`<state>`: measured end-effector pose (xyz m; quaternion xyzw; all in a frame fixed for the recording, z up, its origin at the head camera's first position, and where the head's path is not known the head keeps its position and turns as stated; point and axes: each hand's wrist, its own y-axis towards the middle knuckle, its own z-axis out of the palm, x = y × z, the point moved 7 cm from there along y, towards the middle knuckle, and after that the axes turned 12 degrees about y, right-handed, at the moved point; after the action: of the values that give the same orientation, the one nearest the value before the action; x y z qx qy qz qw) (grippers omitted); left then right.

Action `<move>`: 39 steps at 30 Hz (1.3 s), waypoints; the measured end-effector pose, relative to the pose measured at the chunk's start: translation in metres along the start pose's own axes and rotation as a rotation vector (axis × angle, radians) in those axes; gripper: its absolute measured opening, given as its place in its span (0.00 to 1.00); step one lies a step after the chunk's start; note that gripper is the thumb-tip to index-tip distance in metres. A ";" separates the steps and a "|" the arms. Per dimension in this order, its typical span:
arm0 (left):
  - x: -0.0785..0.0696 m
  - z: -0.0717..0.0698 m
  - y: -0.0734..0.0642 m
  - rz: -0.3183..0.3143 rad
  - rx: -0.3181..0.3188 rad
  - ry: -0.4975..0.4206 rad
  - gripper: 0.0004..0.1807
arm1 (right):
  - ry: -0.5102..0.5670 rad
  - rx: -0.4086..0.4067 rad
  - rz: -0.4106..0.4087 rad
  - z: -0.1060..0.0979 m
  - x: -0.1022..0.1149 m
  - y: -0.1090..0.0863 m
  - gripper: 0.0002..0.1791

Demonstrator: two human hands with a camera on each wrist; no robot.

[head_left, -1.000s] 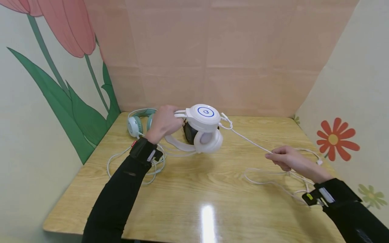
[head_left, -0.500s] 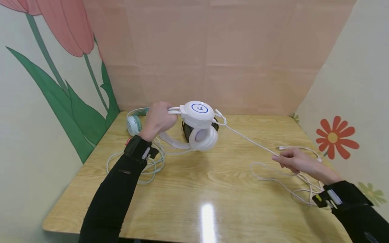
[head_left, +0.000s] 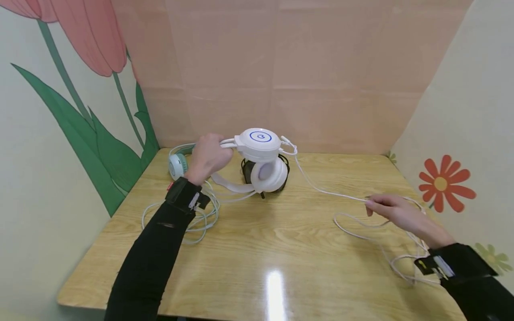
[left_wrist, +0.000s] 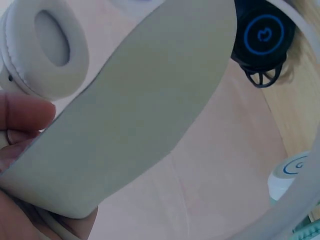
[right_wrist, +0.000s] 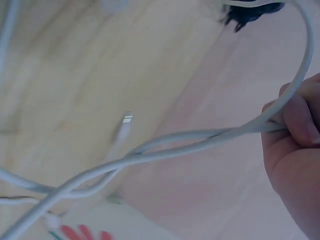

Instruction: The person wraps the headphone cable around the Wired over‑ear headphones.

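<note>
My left hand grips the headband of white headphones and holds them up over the back of the table. In the left wrist view the pale headband crosses the frame, with a cushioned ear cup beside my fingers. A knotted bit of the white cable hangs at the ear cup, and the cable sags to my right hand, which pinches it between thumb and fingers. Loose loops of white cable lie below that hand. The right wrist view shows two cable strands twisted together at my fingers.
Black headphones sit behind the white ones, partly hidden. Mint and white headphones stand at the back left, their coiled cable on the wooden table. A USB plug shows in the right wrist view. Walls border the table.
The white headphones and my left hand have shifted left and slightly up. My right hand has moved right and a little down, and the cable between the hands has gone from taut to slack.
</note>
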<state>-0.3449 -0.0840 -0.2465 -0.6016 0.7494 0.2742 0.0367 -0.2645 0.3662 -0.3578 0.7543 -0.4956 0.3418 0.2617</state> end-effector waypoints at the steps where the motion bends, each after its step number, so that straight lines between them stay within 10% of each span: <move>1: -0.001 0.000 0.000 -0.005 -0.001 0.007 0.07 | -0.036 -0.009 -0.035 0.004 0.013 0.002 0.15; 14: -0.032 0.010 -0.004 0.060 -0.044 0.132 0.09 | -0.437 0.045 -0.533 0.068 0.146 0.046 0.15; 27: -0.065 0.015 -0.021 0.182 -0.105 0.273 0.11 | -0.563 -0.046 -0.733 0.089 0.220 0.079 0.16; 39: -0.091 0.021 -0.042 0.418 -0.209 0.493 0.13 | -0.648 -0.233 -0.840 0.068 0.253 0.090 0.13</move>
<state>-0.2869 0.0010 -0.2447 -0.4835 0.8108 0.1974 -0.2643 -0.2609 0.1384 -0.1993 0.9202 -0.2415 -0.0996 0.2915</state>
